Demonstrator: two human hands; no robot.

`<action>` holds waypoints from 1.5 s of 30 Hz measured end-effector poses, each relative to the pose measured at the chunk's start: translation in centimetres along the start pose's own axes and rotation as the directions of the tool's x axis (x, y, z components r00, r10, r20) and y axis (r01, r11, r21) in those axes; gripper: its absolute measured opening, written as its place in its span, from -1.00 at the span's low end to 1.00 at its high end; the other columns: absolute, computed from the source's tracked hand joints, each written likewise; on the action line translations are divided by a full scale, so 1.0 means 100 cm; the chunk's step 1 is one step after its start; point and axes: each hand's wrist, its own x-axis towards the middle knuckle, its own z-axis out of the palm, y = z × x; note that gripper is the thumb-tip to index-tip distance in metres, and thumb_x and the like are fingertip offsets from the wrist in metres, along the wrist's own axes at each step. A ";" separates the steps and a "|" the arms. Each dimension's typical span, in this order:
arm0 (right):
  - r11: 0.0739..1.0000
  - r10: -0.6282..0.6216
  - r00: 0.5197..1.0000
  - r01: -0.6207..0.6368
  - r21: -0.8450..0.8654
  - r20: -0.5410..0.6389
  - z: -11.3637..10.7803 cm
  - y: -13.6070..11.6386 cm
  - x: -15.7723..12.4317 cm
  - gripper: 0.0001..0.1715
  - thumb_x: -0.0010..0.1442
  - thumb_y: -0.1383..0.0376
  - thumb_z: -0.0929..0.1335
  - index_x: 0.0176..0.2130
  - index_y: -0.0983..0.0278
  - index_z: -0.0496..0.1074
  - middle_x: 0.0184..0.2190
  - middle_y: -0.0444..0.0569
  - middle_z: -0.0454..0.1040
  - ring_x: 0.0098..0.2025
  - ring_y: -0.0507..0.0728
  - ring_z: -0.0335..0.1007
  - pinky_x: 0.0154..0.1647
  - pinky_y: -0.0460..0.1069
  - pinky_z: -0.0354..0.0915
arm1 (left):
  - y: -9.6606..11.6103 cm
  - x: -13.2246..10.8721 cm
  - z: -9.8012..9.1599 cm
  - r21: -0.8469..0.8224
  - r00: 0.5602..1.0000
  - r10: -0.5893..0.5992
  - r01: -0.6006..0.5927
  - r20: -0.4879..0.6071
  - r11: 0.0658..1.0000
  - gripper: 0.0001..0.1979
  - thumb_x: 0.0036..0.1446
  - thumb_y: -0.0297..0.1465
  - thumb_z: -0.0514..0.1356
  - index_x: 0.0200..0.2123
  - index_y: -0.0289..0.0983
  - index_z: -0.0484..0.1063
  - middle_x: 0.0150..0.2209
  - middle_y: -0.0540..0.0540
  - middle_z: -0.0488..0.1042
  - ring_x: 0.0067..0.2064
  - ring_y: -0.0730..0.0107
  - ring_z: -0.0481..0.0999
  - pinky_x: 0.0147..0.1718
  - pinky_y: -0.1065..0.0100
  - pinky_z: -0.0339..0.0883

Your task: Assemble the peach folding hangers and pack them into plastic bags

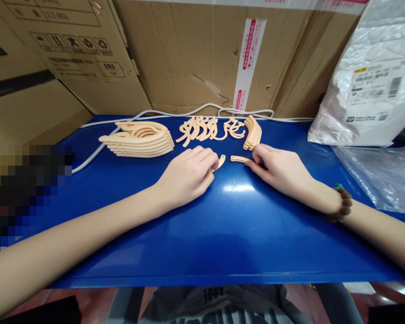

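Note:
My left hand (192, 175) is closed around a short beige curved plastic piece (222, 160). One rounded end sticks out past the fingers and the rest is hidden. A similar beige curved piece (239, 159), with a hole in its end, is pinched in my right hand (276, 166). The two ends face each other, a small gap apart, above the blue table. Just behind my right fingers stands a stack of beige curved arms (254, 132). Several beige hook-shaped pieces (200, 129) lie loosely behind the left hand. To the left is a neat pile of larger beige looped pieces (138, 139).
Cardboard boxes (195, 58) form a wall behind the blue table (202, 243). A white cable (175, 111) runs along the back edge. At the right stand a white plastic parcel bag (344, 121) and a clear plastic sheet (384, 175).

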 end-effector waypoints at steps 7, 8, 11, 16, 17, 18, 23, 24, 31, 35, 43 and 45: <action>0.984 0.133 0.991 -0.136 0.119 0.034 0.003 -0.004 0.002 -0.83 0.30 0.20 0.27 -0.33 0.22 0.28 -0.41 -0.08 0.48 -0.46 0.08 0.29 -0.44 -0.05 0.03 | -0.005 0.000 0.011 -0.109 0.993 -0.044 0.057 0.113 0.992 -0.56 0.41 -0.29 0.02 0.24 -0.38 0.26 0.25 -0.25 0.37 0.26 0.10 0.35 0.25 0.09 0.26; 0.982 0.134 0.990 -0.137 0.126 0.034 0.003 -0.004 0.002 -0.85 0.29 0.21 0.27 -0.31 0.22 0.30 -0.39 -0.07 0.49 -0.45 0.09 0.32 -0.44 -0.05 0.03 | -0.006 0.000 0.012 -0.102 0.992 -0.046 0.058 0.120 0.993 -0.56 0.41 -0.28 0.01 0.24 -0.38 0.26 0.24 -0.25 0.38 0.25 0.10 0.36 0.25 0.09 0.26; 0.989 0.097 0.994 -0.102 0.106 0.050 0.000 -0.005 0.001 -0.84 0.31 0.21 0.25 -0.26 0.23 0.33 -0.34 -0.03 0.53 -0.43 0.09 0.35 -0.43 -0.04 0.06 | -0.006 0.000 0.012 -0.086 0.992 -0.039 0.050 0.124 0.995 -0.57 0.41 -0.28 0.00 0.24 -0.37 0.27 0.24 -0.26 0.38 0.25 0.09 0.36 0.25 0.07 0.27; 0.996 0.059 0.995 -0.053 -0.066 0.081 -0.025 -0.003 0.013 -0.58 0.38 0.00 0.20 -0.32 0.22 0.39 -0.39 0.02 0.55 -0.40 0.15 0.41 -0.43 0.00 0.04 | -0.006 0.000 0.012 -0.072 0.992 -0.031 0.040 0.121 0.997 -0.57 0.41 -0.28 -0.01 0.23 -0.38 0.28 0.24 -0.27 0.38 0.24 0.08 0.36 0.25 0.07 0.27; 0.993 0.062 0.997 -0.056 -0.108 0.054 -0.031 -0.001 0.020 -0.55 0.38 0.00 0.19 -0.32 0.22 0.41 -0.41 0.03 0.55 -0.40 0.16 0.41 -0.43 0.01 0.02 | -0.006 0.000 0.012 -0.068 0.992 -0.032 0.041 0.122 0.997 -0.57 0.41 -0.28 -0.01 0.23 -0.39 0.28 0.24 -0.27 0.38 0.24 0.07 0.37 0.25 0.07 0.27; 0.987 0.052 0.998 -0.047 -0.156 0.023 -0.036 0.002 0.027 -0.56 0.39 0.02 0.18 -0.30 0.23 0.44 -0.40 0.05 0.55 -0.39 0.17 0.41 -0.43 0.02 0.02 | -0.006 0.000 0.012 -0.065 0.992 -0.033 0.041 0.123 0.997 -0.56 0.42 -0.28 -0.01 0.22 -0.41 0.28 0.23 -0.27 0.38 0.24 0.07 0.37 0.24 0.07 0.28; 0.910 -0.149 0.988 0.157 -0.385 0.051 -0.034 0.023 0.077 -0.64 0.34 0.25 0.20 -0.21 0.34 0.52 -0.27 0.16 0.56 -0.20 0.26 0.45 -0.24 0.09 0.15 | -0.005 0.001 0.011 -0.063 0.991 -0.032 0.040 0.127 0.997 -0.57 0.42 -0.28 -0.01 0.22 -0.40 0.28 0.24 -0.27 0.38 0.24 0.08 0.37 0.24 0.08 0.28; 0.884 -0.181 0.980 0.199 -0.422 0.082 -0.029 0.027 0.087 -0.66 0.32 0.29 0.21 -0.21 0.35 0.53 -0.25 0.16 0.56 -0.16 0.27 0.44 -0.19 0.10 0.17 | -0.005 0.001 0.011 -0.061 0.992 -0.031 0.039 0.126 0.997 -0.57 0.42 -0.28 -0.02 0.22 -0.39 0.28 0.24 -0.27 0.38 0.24 0.08 0.37 0.24 0.08 0.28; 0.766 -0.296 0.949 0.304 -0.566 0.109 0.002 0.037 0.136 -0.70 0.26 0.42 0.25 -0.36 0.38 0.55 -0.28 0.08 0.57 -0.13 0.21 0.39 -0.06 0.16 0.19 | -0.005 0.001 0.011 -0.039 0.992 -0.022 0.027 0.126 0.999 -0.59 0.42 -0.29 -0.02 0.20 -0.39 0.30 0.24 -0.28 0.39 0.24 0.07 0.37 0.23 0.07 0.29; 0.699 -0.360 0.915 0.393 -0.597 0.181 0.003 0.030 0.144 -0.66 0.29 0.50 0.21 -0.37 0.40 0.53 -0.32 -0.02 0.56 -0.14 0.11 0.39 -0.02 0.16 0.19 | -0.005 0.002 0.011 -0.034 0.992 -0.020 0.024 0.124 0.999 -0.58 0.42 -0.31 0.00 0.20 -0.43 0.31 0.23 -0.29 0.39 0.24 0.06 0.37 0.23 0.08 0.29; 0.743 -0.402 0.899 0.430 -0.512 0.172 -0.016 0.030 0.141 -0.78 0.22 0.43 0.26 -0.26 0.41 0.50 -0.17 0.06 0.55 -0.02 0.21 0.39 0.01 0.17 0.18 | -0.006 0.001 0.012 -0.057 0.994 -0.015 0.021 0.108 0.998 -0.59 0.42 -0.31 0.00 0.20 -0.42 0.30 0.23 -0.29 0.39 0.23 0.07 0.37 0.23 0.07 0.29; 0.807 -0.375 0.919 0.388 -0.445 0.123 -0.030 0.028 0.136 -0.80 0.22 0.37 0.28 -0.24 0.39 0.49 -0.15 0.11 0.54 0.01 0.28 0.38 0.00 0.17 0.17 | -0.006 0.001 0.012 -0.062 0.994 -0.017 0.024 0.108 0.998 -0.59 0.42 -0.31 0.01 0.20 -0.42 0.31 0.23 -0.29 0.39 0.23 0.07 0.38 0.23 0.07 0.29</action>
